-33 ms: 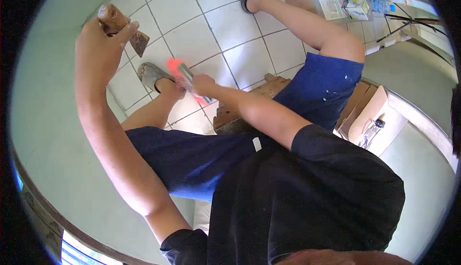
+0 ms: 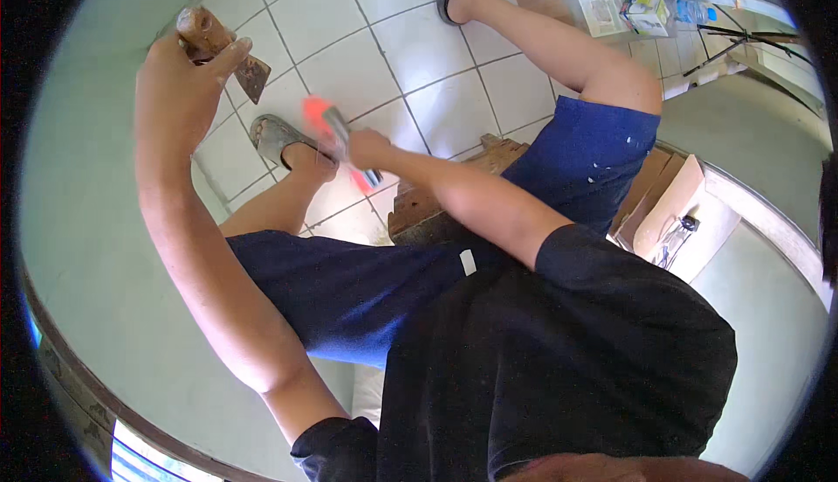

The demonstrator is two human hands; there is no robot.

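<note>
Two hands are gripping tools: the left hand point(image 2: 175, 80) is holding a scraper point(image 2: 253, 79), its fingers closed round the brown handle with the thumb pointing toward the blade, while the right hand point(image 2: 368, 149) is clasping a blurred red-and-silver tool point(image 2: 335, 124), its finger wrap too unclear to tell. The scraper is probably feeling light and stiff, its handle offering the safer hold; the other is likely rigid. Both are hanging over the tiled floor point(image 2: 323, 41), the scraper nearer the edge along the green wall point(image 2: 96, 159).
</note>
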